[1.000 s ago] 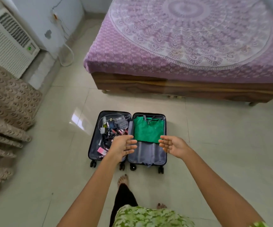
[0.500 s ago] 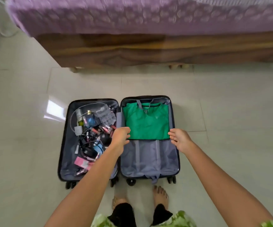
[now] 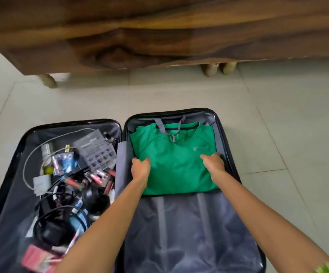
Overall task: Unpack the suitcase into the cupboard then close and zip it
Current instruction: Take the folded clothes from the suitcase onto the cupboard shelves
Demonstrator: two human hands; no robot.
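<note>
A black suitcase (image 3: 226, 134) lies open flat on the tiled floor. A folded green shirt (image 3: 175, 160) fills the far end of its right half, with a grey strap lying over the collar. My left hand (image 3: 140, 168) grips the shirt's left edge, fingers curled under it. My right hand (image 3: 213, 163) grips the right edge the same way. The left half holds a jumble of small items (image 3: 76, 174): cables, a clear plastic case, tubes, a black round object and a pink packet.
A wooden bed frame (image 3: 140, 36) on short legs runs across the floor just beyond the suitcase. Pale floor tiles (image 3: 278, 115) lie to the right and between suitcase and bed. The near end of the right half shows only grey lining (image 3: 189, 233).
The view has dropped much closer to the suitcase. Both hands moved forward from the shirt's near edge onto its two sides and curled round the fabric.
</note>
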